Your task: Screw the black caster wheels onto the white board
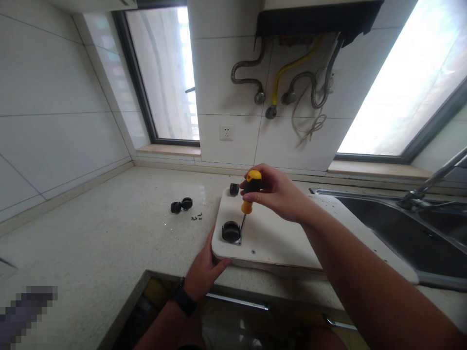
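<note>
In my right hand (272,192) is a yellow and black screwdriver (247,208), held upright with its shaft pointing down. Its tip meets the metal plate of a black caster wheel (231,232) at the near left corner of a white board (284,238). My left hand (204,270), with a dark watch on the wrist, grips the board's near left edge, thumb on top and fingers hidden along the side. A second black caster (234,188) sits at the board's far left corner, partly behind my right hand.
Left of the board a loose black twin-wheel caster (181,205) lies on the speckled countertop (120,233), with several small screws (197,217) beside it. The board reaches over the metal sink (383,228) on the right. A faucet (419,189) rises behind; drawer handles (237,301) show below the counter edge.
</note>
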`<state>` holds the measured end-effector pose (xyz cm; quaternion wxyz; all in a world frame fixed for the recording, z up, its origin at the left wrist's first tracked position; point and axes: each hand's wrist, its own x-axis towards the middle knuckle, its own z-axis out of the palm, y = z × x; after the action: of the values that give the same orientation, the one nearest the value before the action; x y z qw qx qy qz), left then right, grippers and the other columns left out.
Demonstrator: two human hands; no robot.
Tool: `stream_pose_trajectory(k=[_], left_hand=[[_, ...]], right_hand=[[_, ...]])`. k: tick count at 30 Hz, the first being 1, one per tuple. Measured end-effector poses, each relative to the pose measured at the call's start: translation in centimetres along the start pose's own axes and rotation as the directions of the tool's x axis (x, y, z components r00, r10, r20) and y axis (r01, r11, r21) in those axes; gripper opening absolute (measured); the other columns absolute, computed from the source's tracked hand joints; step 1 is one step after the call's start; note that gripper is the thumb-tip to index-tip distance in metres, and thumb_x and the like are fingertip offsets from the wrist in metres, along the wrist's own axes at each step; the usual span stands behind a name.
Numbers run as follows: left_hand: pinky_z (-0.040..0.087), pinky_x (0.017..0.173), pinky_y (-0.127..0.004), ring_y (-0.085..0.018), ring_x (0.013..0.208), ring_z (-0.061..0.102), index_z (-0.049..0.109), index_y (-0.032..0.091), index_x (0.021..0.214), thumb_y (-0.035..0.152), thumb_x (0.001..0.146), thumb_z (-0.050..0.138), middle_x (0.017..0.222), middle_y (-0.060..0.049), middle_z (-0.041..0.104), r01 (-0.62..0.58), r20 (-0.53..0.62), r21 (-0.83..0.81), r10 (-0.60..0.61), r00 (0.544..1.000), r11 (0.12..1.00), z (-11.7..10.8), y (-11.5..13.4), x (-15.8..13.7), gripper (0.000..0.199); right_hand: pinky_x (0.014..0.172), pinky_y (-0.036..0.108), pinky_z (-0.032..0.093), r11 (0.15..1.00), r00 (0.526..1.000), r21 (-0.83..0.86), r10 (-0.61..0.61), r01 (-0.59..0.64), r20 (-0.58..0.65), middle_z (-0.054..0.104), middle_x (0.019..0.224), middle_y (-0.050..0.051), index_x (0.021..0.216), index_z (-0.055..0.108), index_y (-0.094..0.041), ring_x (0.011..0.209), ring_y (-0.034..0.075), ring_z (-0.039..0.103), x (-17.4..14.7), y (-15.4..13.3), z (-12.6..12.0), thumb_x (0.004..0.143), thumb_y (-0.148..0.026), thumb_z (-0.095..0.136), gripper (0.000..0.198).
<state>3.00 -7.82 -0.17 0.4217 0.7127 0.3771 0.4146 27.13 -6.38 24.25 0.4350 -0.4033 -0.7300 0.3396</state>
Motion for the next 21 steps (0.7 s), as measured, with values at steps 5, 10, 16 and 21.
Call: stream_pose_trajectory(k=[5, 10, 16, 21], left_hand=[[0.030, 0.130, -0.055, -0.035, 0.158, 0.039, 0.018, 0.024, 0.172, 0.049, 0.100, 0.069, 0.171, -0.014, 0.041, 0.006, 0.001, -0.013, -0.006, 1.000, 1.000, 0.0, 0.3, 0.0, 0.092], [0.032, 0.129, -0.055, -0.036, 0.158, 0.039, 0.018, 0.023, 0.172, 0.049, 0.099, 0.070, 0.171, -0.015, 0.041, 0.019, -0.003, -0.016, -0.019, 1.000, 1.000, -0.1, 0.2, 0.0, 0.093], [0.033, 0.128, -0.054, -0.037, 0.157, 0.040, 0.017, 0.023, 0.172, 0.050, 0.099, 0.069, 0.170, -0.015, 0.042, 0.014, 0.011, -0.019, -0.014, 1.000, 1.000, -0.1, 0.4, 0.1, 0.093], [0.033, 0.128, -0.054, -0.036, 0.157, 0.041, 0.018, 0.023, 0.172, 0.049, 0.099, 0.069, 0.170, -0.015, 0.043, 0.007, 0.011, -0.023, -0.007, 1.000, 1.000, 0.0, 0.5, 0.1, 0.093]], right_hand=[[0.085, 0.049, 0.051, 0.947, 0.915, -0.313, -0.068, -0.066, -0.397, 0.058, 0.083, -0.001, 0.093, 0.044, -0.028, 0.088, 0.027, 0.063, 0.2, 0.9, 1.7, 0.075, -0.042, 0.084, 0.046], [0.095, 0.048, 0.059, 0.997, 0.994, -0.080, -0.014, 0.005, -0.111, 0.067, 0.132, 0.009, 0.133, 0.049, -0.029, 0.112, 0.026, 0.072, 0.0, 1.0, 0.5, 0.088, -0.038, 0.066, 0.049], [0.109, 0.054, 0.055, 0.974, 0.964, 0.217, 0.000, -0.060, 0.267, 0.070, 0.136, 0.013, 0.133, 0.059, -0.023, 0.126, 0.029, 0.070, 0.0, -0.2, -1.3, 0.086, -0.034, 0.081, 0.053], [0.072, 0.043, 0.053, 0.957, 0.969, -0.289, -0.047, -0.026, -0.242, 0.063, 0.075, -0.001, 0.080, 0.047, -0.027, 0.077, 0.025, 0.066, 0.3, 0.1, 0.8, 0.070, -0.046, 0.092, 0.050]])
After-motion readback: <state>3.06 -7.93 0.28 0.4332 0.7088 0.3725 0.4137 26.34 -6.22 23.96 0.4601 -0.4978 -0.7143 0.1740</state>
